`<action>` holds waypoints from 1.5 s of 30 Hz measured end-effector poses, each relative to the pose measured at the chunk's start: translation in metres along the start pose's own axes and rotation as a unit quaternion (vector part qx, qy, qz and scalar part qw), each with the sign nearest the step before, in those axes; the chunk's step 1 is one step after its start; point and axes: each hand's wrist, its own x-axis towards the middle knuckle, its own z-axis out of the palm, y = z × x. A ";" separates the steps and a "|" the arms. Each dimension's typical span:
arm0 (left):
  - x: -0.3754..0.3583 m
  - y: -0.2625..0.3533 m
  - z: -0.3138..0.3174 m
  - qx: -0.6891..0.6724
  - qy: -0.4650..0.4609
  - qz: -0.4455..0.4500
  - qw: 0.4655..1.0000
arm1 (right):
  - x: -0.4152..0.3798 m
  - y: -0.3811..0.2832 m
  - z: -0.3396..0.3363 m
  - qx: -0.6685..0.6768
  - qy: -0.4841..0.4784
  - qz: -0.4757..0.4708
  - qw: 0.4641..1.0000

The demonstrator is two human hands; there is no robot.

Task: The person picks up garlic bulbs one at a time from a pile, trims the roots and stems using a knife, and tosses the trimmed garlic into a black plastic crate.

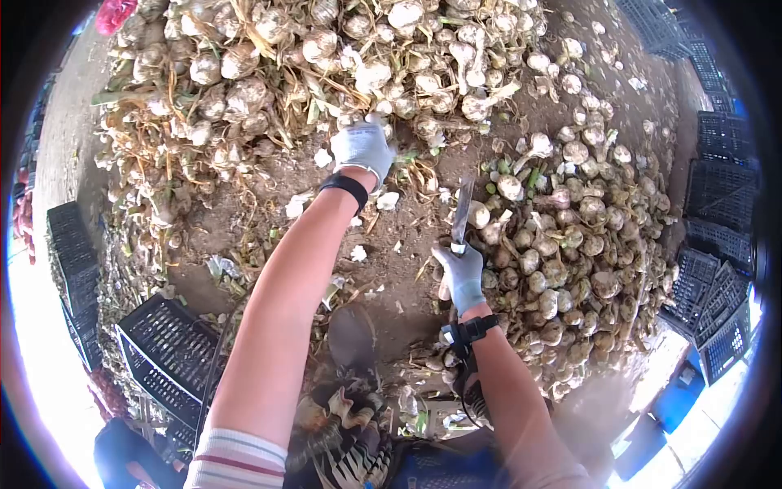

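My left hand (361,152), in a pale work glove, reaches to the near edge of a large heap of garlic with dry stalks (318,46). Its fingertips are among the bulbs and partly hidden, so I cannot tell whether they grip one. In my gloved right hand (461,279) is a knife (463,210), its blade pointing away from me. This hand is beside a second pile of garlic bulbs (572,238), most with short-cut stems. Loose cloves and scraps (388,200) lie on the dirt between both hands.
Black plastic crates (167,334) stand at the lower left, and more crates (721,191) line the right side. A shoe (353,336) rests on the ground below my left hand. Another person (130,452) is at the bottom left edge. A red net bag (116,15) lies at the top left.
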 end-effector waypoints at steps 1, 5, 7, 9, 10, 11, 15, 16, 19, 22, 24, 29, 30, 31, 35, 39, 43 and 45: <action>0.005 0.003 0.004 0.035 -0.004 0.005 0.999 | 0.004 0.003 -0.003 -0.034 0.003 -0.008 0.999; -0.040 -0.012 -0.010 -0.342 -0.087 -0.015 0.936 | -0.005 -0.016 0.005 0.021 -0.031 -0.001 0.999; -0.080 -0.038 0.017 -0.253 0.088 0.158 0.950 | -0.018 -0.033 0.017 0.080 -0.081 -0.023 0.993; -0.130 -0.021 -0.015 -0.315 -0.031 0.083 0.945 | -0.028 -0.056 0.037 0.154 -0.149 -0.038 0.976; -0.146 -0.023 -0.015 -0.352 -0.073 0.063 0.931 | -0.028 -0.058 0.049 0.134 -0.175 -0.083 0.972; -0.158 -0.026 -0.005 -0.348 -0.029 0.072 0.934 | -0.028 -0.059 0.057 0.114 -0.201 -0.128 0.964; -0.178 -0.035 -0.011 -0.674 -0.183 -0.087 0.711 | -0.052 -0.077 0.075 0.040 -0.220 -0.060 0.973; -0.183 -0.035 -0.023 -0.711 -0.203 -0.088 0.667 | -0.054 -0.074 0.080 0.105 -0.254 -0.120 0.954; -0.191 -0.039 -0.032 -0.699 -0.236 -0.086 0.670 | -0.059 -0.081 0.063 -0.129 -0.219 -0.255 0.933; -0.196 -0.040 -0.025 -0.659 -0.222 -0.075 0.715 | -0.070 -0.082 0.046 -0.275 -0.160 -0.367 0.874; -0.204 -0.050 -0.006 -0.669 -0.206 -0.069 0.711 | -0.079 -0.084 0.038 -0.433 -0.128 -0.441 0.776; -0.207 -0.066 0.009 -0.676 -0.082 0.030 0.732 | -0.083 -0.078 0.040 -0.518 -0.121 -0.480 0.697; -0.209 -0.065 0.004 -0.676 -0.083 0.029 0.732 | -0.083 -0.077 0.040 -0.515 -0.116 -0.483 0.699; -0.210 -0.061 -0.009 -0.676 -0.099 0.011 0.730 | -0.083 -0.077 0.041 -0.515 -0.116 -0.483 0.699; -0.196 -0.064 -0.018 -0.575 -0.150 0.056 0.802 | -0.064 -0.077 0.042 -0.597 -0.121 -0.356 0.709; -0.209 -0.045 -0.036 -0.666 -0.170 0.022 0.726 | -0.052 -0.069 0.022 -0.545 -0.069 -0.233 0.803; -0.196 -0.045 -0.031 -0.604 -0.151 0.011 0.782 | -0.067 -0.070 0.034 -0.430 -0.116 -0.310 0.840; -0.196 -0.044 -0.038 -0.328 -0.057 0.155 0.930 | -0.076 -0.080 0.044 -0.439 -0.138 -0.332 0.823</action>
